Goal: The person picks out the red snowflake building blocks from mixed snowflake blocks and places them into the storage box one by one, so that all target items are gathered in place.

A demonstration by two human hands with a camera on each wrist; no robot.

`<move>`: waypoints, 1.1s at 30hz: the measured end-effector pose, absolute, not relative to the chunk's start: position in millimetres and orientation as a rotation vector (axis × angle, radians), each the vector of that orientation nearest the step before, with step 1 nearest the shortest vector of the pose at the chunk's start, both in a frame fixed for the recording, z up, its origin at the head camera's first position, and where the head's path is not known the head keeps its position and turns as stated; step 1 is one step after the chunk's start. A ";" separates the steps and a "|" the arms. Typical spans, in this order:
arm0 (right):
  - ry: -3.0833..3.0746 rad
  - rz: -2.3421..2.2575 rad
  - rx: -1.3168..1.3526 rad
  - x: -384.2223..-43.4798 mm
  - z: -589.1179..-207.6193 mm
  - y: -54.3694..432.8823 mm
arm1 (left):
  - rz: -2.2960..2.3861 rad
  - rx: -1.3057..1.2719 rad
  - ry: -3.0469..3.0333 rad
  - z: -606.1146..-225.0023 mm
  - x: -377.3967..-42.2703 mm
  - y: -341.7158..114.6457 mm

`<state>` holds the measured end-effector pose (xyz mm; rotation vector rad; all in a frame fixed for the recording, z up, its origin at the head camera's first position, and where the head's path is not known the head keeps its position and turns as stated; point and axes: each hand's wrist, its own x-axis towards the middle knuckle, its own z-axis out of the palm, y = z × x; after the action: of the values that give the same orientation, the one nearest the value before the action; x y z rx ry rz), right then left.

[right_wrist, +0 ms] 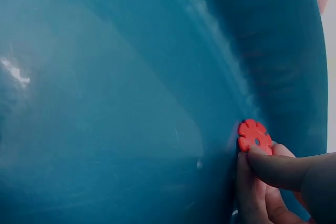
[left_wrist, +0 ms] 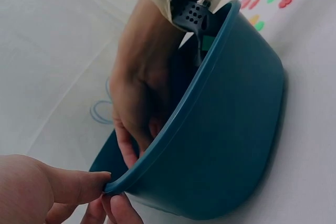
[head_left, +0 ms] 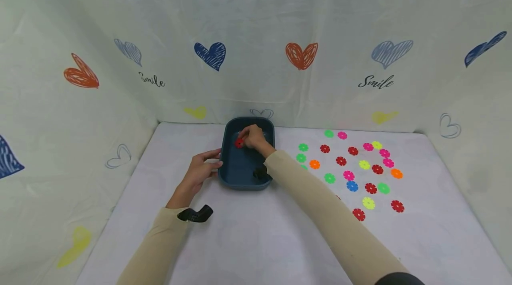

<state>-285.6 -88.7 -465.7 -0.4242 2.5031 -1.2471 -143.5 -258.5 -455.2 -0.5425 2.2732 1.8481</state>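
A deep blue plastic basin (head_left: 240, 167) stands near the back of the table. At its left side my left hand (head_left: 201, 170) grips the rim, thumb on top and fingers beneath, as the left wrist view shows at the basin wall (left_wrist: 210, 129). Inside the basin is my right hand (head_left: 254, 137), pinching a red notched plastic disc (right_wrist: 255, 137) between thumb and fingers. In the right wrist view the disc is close to the inner wall, low in the basin. Whether it touches the bottom I cannot tell.
Several loose notched discs lie spread over the right of the white table, among them a blue disc (head_left: 352, 186), an orange disc (head_left: 397, 174) and a yellow disc (head_left: 368, 203). My right forearm passes over some. A white cloth backdrop (head_left: 256, 22) with printed hearts rises behind the basin.
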 end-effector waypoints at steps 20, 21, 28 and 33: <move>2.549 -1.282 -0.360 -290.1 -465.7 -85.5 | 1.854 -0.536 2.271 -453.3 -144.2 -256.7; 2.551 -1.286 -0.352 -290.3 -465.5 -84.1 | 1.853 -0.535 2.274 -453.4 -144.6 -256.0; 2.547 -1.286 -0.379 -290.2 -458.7 -75.5 | 1.831 -0.551 2.293 -453.7 -145.1 -253.7; 2.481 -1.348 -0.495 -285.3 -445.1 -69.2 | 1.801 -0.556 2.300 -451.9 -143.5 -255.5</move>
<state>-285.3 -69.2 -445.1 -0.4947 2.4812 -1.3484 -143.5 -255.5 -451.9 -0.5561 2.3000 1.8013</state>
